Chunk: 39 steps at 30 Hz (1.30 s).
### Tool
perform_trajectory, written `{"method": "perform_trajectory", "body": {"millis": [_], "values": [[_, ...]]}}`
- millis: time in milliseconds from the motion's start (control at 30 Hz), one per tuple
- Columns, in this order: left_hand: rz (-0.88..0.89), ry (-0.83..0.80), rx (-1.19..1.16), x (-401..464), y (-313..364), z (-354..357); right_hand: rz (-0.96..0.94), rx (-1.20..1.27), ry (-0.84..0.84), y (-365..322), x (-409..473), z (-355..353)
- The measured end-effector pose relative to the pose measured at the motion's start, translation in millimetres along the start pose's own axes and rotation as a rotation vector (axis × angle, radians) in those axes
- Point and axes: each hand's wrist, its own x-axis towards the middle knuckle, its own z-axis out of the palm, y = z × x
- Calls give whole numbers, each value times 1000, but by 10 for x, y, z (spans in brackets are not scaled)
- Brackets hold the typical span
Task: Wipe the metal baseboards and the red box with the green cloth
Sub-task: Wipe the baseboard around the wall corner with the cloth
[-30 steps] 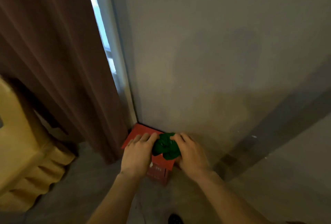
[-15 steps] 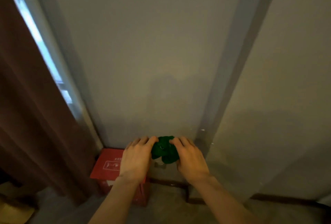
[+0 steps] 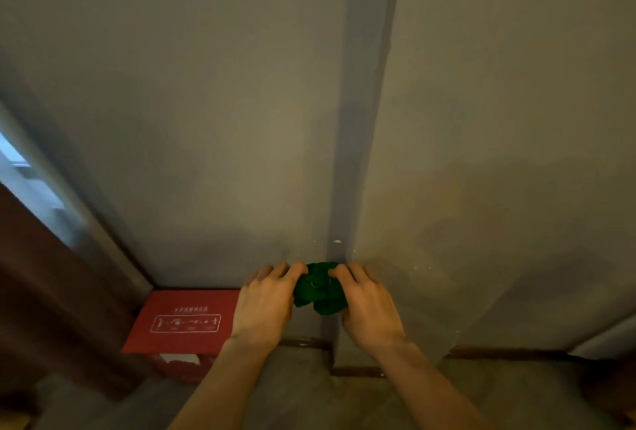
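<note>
A bunched green cloth [image 3: 318,290] is held between both hands in front of a protruding wall corner. My left hand [image 3: 265,302] grips its left side and my right hand [image 3: 368,305] grips its right side. The red box [image 3: 182,323] with white print on its lid stands on the floor against the wall, left of my left hand. A dark metal baseboard [image 3: 303,342] runs along the wall foot below the hands, steps out around the corner, and continues as another baseboard strip [image 3: 499,353] to the right.
A brown curtain [image 3: 41,299] hangs at the left beside a bright window strip [image 3: 20,175]. Grey walls fill the view, with a vertical corner edge [image 3: 358,154] above the cloth. The grey floor [image 3: 344,402] lies below.
Both hands have carried the cloth off the red box and to the right, now in front of the wall corner. The view has tilted up and turned right.
</note>
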Motion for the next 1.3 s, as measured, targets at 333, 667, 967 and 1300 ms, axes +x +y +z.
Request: {"method": "perform_trajectory", "body": {"millis": [333, 667, 967, 1300], "values": [[-114, -91, -41, -45, 19, 436, -15, 19, -162, 249, -21, 539], [-125, -177, -136, 87, -696, 1148, 34, 65, -251, 205, 275, 1323], [-126, -305, -238, 34, -1370, 2125, 137, 71, -362, 280, 384, 2442], [-146, -374, -219, -190, -1726, 3713, 152, 98, -473, 902, 254, 3984]]}}
